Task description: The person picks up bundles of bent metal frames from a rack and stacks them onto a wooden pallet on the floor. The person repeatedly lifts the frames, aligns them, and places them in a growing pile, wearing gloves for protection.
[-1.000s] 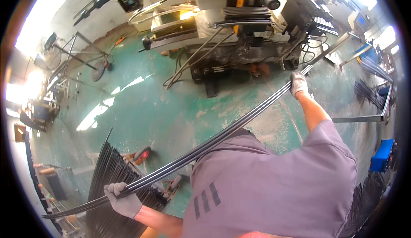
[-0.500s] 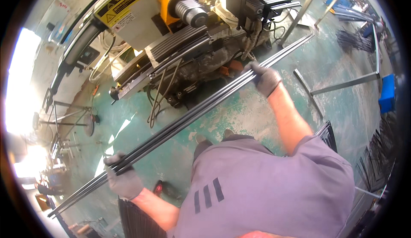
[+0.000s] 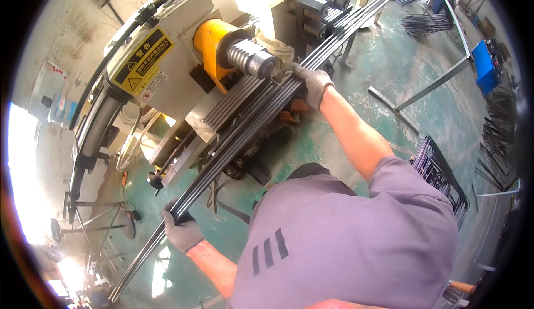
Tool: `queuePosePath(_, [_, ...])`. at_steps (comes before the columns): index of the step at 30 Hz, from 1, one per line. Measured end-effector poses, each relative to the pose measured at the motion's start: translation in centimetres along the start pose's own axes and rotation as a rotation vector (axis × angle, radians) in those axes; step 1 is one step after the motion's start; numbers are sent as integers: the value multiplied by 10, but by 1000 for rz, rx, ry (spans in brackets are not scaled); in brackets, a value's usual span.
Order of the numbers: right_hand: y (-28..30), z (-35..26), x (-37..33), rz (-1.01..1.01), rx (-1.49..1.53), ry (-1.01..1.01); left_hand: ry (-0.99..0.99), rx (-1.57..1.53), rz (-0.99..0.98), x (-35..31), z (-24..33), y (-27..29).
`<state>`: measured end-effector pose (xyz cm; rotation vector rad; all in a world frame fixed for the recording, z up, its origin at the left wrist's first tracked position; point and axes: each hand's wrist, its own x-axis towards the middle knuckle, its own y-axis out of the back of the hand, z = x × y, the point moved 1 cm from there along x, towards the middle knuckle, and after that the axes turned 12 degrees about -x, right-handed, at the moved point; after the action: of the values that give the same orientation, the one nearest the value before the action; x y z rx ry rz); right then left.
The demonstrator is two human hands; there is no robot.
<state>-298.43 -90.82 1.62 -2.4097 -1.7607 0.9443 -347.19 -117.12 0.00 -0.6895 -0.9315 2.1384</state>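
Note:
Both my hands, in grey gloves, grip a bundle of several long dark metal rods (image 3: 245,124) that runs slantwise from lower left to upper right. My left hand (image 3: 182,230) is closed around the rods toward their lower-left end. Farther up, my right hand (image 3: 315,85) is closed on them, beside the machine's ridged roller (image 3: 251,58). In the picture the bundle passes in front of the machine's grooved metal bed (image 3: 222,109); whether it touches the bed I cannot tell.
An orange housing (image 3: 214,42) carries the roller on the pale machine. At right stand a metal frame (image 3: 439,83) and a blue box (image 3: 485,67). Stacked dark rods (image 3: 439,170) lie right of my body, and a black curved arm (image 3: 89,153) rises at left.
The rod bundle has moved up and closer to the machine, and it slants more steeply. Both hands have gone with it, still gripping. My view has shifted toward the machine.

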Motion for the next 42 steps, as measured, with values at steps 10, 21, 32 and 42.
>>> queuePosePath(10, [2,-68,112,125,-33,-15,83,-128,-58,107,31,21])
queuePosePath(21, [18,-74,201,194,4,22,18,-77,318,131,-56,-32])
queuePosePath(32, [-23,-6,168,22,63,144,148,-113,217,108,-99,-68])
queuePosePath(42, [5,-48,199,207,76,42,-20,-62,215,134,-78,-3])
